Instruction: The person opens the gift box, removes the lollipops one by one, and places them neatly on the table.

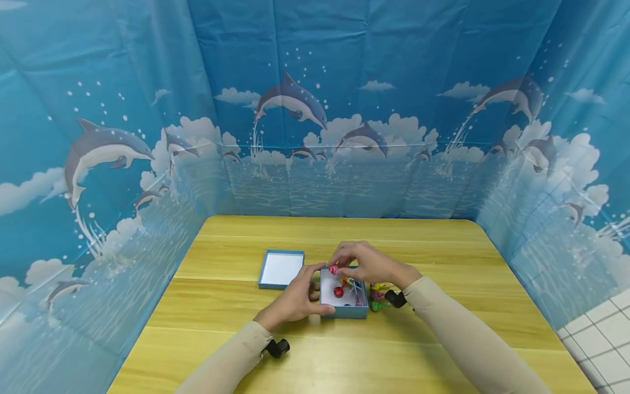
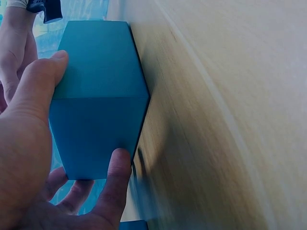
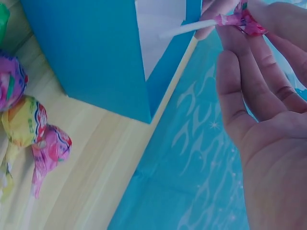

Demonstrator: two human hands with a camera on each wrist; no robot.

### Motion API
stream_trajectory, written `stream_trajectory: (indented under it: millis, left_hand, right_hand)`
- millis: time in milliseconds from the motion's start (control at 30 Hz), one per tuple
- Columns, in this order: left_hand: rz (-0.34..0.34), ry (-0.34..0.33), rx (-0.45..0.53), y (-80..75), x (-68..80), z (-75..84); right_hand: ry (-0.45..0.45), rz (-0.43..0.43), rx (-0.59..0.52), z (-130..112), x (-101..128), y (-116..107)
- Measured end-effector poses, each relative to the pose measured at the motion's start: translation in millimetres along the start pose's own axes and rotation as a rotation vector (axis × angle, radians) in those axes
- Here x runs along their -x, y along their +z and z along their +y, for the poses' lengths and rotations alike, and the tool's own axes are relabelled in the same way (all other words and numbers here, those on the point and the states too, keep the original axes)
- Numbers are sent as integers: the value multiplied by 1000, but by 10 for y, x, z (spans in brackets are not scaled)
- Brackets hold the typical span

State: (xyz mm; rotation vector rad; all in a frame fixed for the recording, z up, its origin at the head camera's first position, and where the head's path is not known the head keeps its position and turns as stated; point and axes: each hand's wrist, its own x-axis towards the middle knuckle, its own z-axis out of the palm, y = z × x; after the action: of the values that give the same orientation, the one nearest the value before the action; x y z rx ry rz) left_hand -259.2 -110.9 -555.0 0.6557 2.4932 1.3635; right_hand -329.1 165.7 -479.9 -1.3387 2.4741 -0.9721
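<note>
Blue box (image 1: 344, 312) on the table (image 1: 206, 328): the left hand (image 1: 296, 295) is holding it, thumb and fingers spreading wide around its left side. Above the box, the right hand (image 1: 363, 260) is pinching a pink lollipop (image 1: 333, 269) narrowly between thumb and fingers, its white stick pointing toward the opening. A red lollipop (image 1: 338, 292) is lying inside beside other sweets. More lollipops (image 3: 29, 120) are lying just right of the box, while a lid (image 1: 282, 268) is resting to its left.

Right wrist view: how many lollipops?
5: one held lollipop in the right hand; green, purple, yellow and pink lollipops on the table beside the box. Others may be hidden.
</note>
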Motion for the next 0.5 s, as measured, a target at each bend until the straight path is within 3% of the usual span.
stream_trajectory:
  millis: [500]
  left_hand:
    - [-1, 7, -32, 0, -10, 2]
  right_hand:
    - [8, 52, 27, 35, 214, -88]
